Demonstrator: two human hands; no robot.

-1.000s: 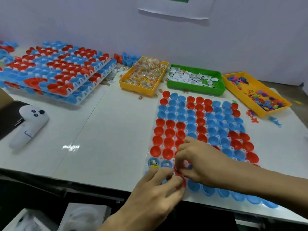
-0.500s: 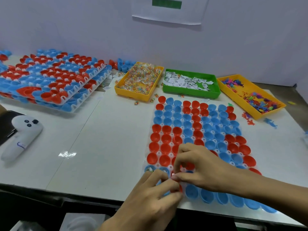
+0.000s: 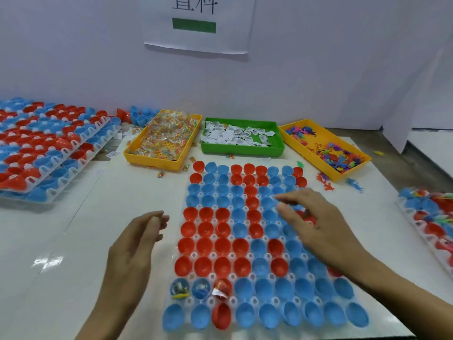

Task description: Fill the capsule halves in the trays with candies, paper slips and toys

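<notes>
**A:** Over the near tray (image 3: 247, 283) of red and blue capsule halves, what do you see now?

**B:** I see both hands lifted clear of it; a moment ago they were pressed together at its near-left corner, fingers working over one red half. My left hand (image 3: 137, 244) hangs beside the tray's left edge, fingers loosely curled, holding nothing I can make out; my right hand (image 3: 316, 227) reaches forward over the middle rows, fingers relaxed and spread, also without a load.

**A:** And the half they were on?

**B:** The red capsule half (image 3: 222, 287) sits third from the left in the second-nearest row; it now holds a wrapped candy and a paper slip, beside two filled blue halves (image 3: 191, 288); the rest of the tray looks unfilled.

**A:** So what follows?

**B:** I judge that half finished or nearly so; the right hand points towards the supplies at the back: the yellow candy bin (image 3: 161, 141), green bin of paper slips (image 3: 241, 138), yellow toy bin (image 3: 326, 150); most of the work remains.
</notes>
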